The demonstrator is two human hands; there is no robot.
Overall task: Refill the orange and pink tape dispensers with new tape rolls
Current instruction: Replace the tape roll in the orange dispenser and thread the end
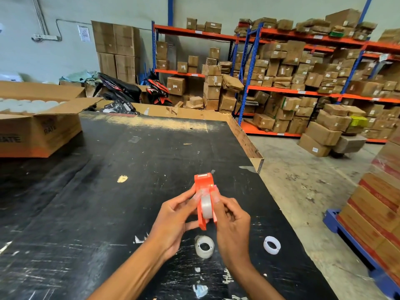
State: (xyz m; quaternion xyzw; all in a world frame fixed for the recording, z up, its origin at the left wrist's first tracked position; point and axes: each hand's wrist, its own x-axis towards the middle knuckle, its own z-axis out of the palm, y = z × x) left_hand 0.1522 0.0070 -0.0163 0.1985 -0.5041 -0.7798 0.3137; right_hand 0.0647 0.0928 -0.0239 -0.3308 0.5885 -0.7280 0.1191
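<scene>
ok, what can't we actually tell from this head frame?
- Pink dispenser: only a sliver shows behind the orange dispenser, hidden by the right hand.
- Whether the tape roll is seated: fingers of the left hand cover the hub.
- Carton print: cut off, blurred.

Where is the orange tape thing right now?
In the head view, the orange tape dispenser is held up between the left hand and right hand, above the black table, just beyond a loose tape roll.
</scene>
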